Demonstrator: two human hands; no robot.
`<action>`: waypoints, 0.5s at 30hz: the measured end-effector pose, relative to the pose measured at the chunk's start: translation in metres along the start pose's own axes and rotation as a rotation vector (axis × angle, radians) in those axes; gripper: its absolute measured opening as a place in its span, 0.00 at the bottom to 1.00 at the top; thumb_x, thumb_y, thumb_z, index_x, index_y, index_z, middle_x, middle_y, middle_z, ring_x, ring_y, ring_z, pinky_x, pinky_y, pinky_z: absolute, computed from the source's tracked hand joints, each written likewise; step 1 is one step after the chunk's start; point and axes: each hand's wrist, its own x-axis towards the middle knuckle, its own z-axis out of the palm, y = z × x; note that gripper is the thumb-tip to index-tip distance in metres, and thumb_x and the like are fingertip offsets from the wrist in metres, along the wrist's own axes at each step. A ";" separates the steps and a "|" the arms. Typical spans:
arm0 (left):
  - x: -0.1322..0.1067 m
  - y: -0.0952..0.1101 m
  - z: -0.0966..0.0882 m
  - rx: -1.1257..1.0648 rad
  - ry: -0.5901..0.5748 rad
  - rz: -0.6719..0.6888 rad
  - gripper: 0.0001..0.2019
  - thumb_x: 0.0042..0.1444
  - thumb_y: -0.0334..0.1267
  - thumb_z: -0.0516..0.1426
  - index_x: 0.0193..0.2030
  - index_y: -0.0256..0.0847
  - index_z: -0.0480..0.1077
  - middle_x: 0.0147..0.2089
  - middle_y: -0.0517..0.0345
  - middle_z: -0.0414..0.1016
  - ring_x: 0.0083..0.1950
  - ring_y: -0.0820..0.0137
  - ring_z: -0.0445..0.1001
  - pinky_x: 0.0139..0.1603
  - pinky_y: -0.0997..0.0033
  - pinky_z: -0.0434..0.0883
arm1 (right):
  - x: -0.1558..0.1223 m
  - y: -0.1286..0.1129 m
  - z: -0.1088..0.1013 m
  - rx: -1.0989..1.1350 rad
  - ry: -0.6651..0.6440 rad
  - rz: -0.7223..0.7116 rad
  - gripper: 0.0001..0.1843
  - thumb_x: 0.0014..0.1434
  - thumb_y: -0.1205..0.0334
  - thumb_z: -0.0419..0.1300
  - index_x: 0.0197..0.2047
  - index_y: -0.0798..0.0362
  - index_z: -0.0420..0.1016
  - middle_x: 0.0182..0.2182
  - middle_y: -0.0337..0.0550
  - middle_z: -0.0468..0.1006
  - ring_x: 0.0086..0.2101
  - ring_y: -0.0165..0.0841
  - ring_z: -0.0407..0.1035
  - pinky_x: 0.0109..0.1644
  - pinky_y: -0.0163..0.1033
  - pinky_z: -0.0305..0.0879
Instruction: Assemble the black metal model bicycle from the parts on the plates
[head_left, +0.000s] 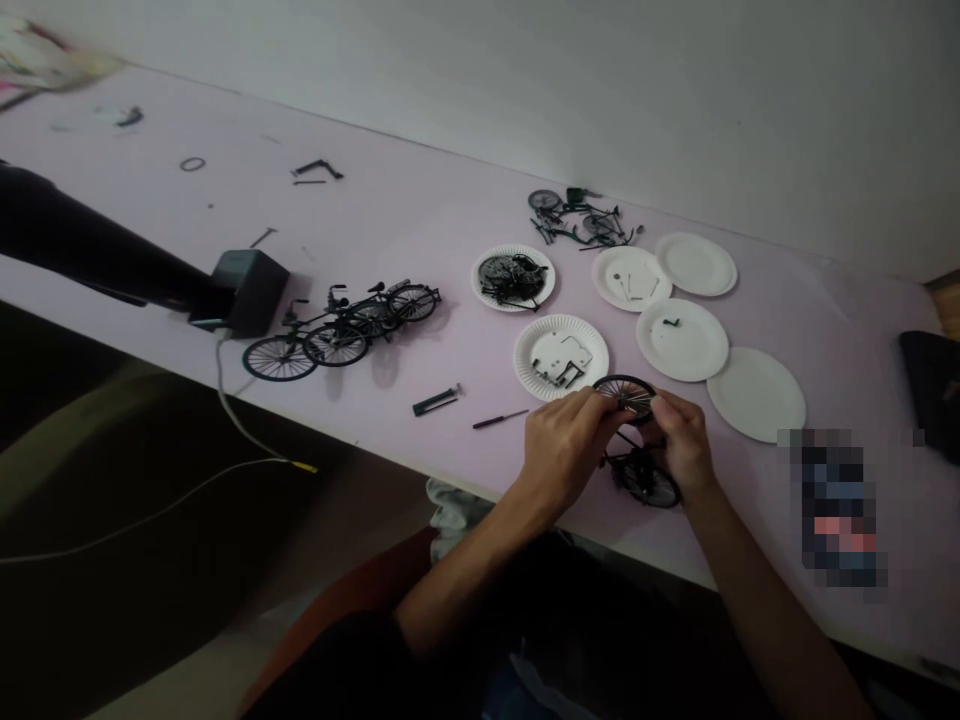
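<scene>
The left hand (562, 458) and right hand (681, 443) are both closed in a fingertip pinch on a small spoked model bicycle wheel (626, 397), raised just above the pink-topped bench (457, 250) near its near edge. Holding it up between them leaves the spokes and hub clear of the surface. Just below the hands lies a dark model bicycle assembly (641, 476), partly hidden by the right hand.

To the left, a slim screwdriver (501, 419) and a dark-handled tool (435, 400) lie within easy reach. Farther left stand two complete-looking model bicycles (341, 330), beside a black box (251, 292). Toward the far side, white paper plates hold separate groups of parts, which keeps the small pieces apart: a plate of pale flat pieces (529, 375) lies nearest the hands, and a plate of dark parts (487, 288) lies beyond it. More loose bicycle parts (577, 220) lie past the plates.
</scene>
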 end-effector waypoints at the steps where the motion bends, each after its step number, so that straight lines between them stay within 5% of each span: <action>1: -0.001 0.001 0.000 0.040 0.002 0.020 0.11 0.67 0.42 0.56 0.35 0.39 0.71 0.27 0.62 0.73 0.27 0.75 0.70 0.29 0.75 0.62 | 0.000 -0.001 0.001 -0.001 0.005 0.027 0.13 0.60 0.51 0.63 0.40 0.50 0.84 0.35 0.43 0.82 0.38 0.38 0.77 0.42 0.41 0.76; 8: -0.003 0.006 -0.002 0.248 -0.034 0.066 0.12 0.66 0.41 0.57 0.32 0.40 0.71 0.26 0.61 0.73 0.30 0.69 0.69 0.32 0.68 0.57 | 0.004 -0.003 0.005 0.038 -0.003 0.240 0.11 0.57 0.53 0.67 0.39 0.52 0.83 0.29 0.39 0.81 0.28 0.31 0.75 0.32 0.36 0.78; 15: -0.016 -0.008 0.004 0.229 -0.138 -0.009 0.06 0.64 0.40 0.59 0.37 0.41 0.74 0.38 0.57 0.78 0.38 0.67 0.72 0.38 0.64 0.58 | 0.009 0.012 0.001 0.016 0.002 0.345 0.14 0.53 0.52 0.70 0.37 0.54 0.82 0.32 0.41 0.81 0.29 0.32 0.75 0.30 0.36 0.78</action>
